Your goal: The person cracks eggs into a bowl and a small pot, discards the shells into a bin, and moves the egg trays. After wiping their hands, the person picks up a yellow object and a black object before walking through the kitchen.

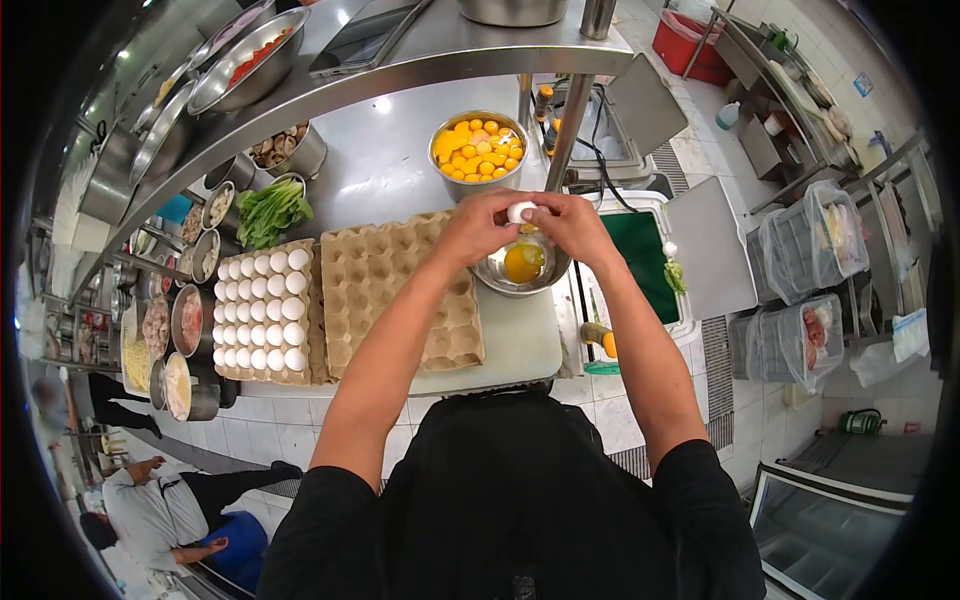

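Note:
My left hand point(474, 230) and my right hand point(568, 226) are closed together on a white egg point(520, 212), fingertips pinching it from both sides. A bit of yellow shows just under the shell between the fingers. Directly below is a steel bowl point(556, 274) holding yellow egg point(524, 262) and clear white. Behind my hands stands a deeper steel bowl point(438, 172) full of yolks point(480, 150). To the left lies a cardboard egg tray point(385, 290) with bare cups. Beside it, another tray carries rows of white eggs point(262, 310).
A steel shelf point(450, 62) on a post point(573, 130) crosses above the counter. Leafy greens point(270, 212) and several food pans stand at left. A green-bottomed bin point(640, 260) and an orange-capped bottle point(598, 340) are at right. Another person point(160, 510) is at lower left.

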Demonstrator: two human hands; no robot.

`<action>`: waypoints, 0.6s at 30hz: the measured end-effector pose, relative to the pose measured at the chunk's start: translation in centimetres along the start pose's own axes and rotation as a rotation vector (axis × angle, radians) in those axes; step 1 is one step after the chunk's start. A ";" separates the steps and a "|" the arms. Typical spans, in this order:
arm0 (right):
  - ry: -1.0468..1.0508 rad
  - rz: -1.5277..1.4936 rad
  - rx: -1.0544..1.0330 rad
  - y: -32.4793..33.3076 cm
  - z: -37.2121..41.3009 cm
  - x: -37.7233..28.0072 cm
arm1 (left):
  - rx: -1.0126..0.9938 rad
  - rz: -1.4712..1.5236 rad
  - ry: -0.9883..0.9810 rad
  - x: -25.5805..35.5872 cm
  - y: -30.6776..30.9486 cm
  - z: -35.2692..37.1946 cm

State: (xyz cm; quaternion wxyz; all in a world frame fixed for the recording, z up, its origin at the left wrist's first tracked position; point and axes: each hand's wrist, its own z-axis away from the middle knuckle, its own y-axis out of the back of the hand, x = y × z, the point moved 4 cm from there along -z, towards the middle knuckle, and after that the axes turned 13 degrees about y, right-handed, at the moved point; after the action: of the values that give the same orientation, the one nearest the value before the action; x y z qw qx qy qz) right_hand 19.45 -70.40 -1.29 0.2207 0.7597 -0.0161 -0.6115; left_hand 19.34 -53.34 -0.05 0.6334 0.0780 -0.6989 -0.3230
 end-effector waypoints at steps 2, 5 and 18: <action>0.258 0.269 -0.017 0.1 0.0 -1.0 | 0.051 -0.132 -0.087 0.3 0.5 0.6; 0.255 0.373 -0.011 0.0 0.3 -1.1 | 0.134 -0.330 -0.183 0.8 0.6 1.0; 0.014 0.294 0.397 6.1 4.5 -1.8 | 0.743 0.158 0.332 -9.7 16.5 14.6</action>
State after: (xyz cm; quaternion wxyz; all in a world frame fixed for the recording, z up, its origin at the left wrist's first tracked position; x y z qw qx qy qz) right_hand 16.33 -76.81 1.82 0.1536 0.7820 -0.2448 -0.5523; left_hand 12.43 -30.28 1.10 0.6891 0.2984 -0.6601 0.0179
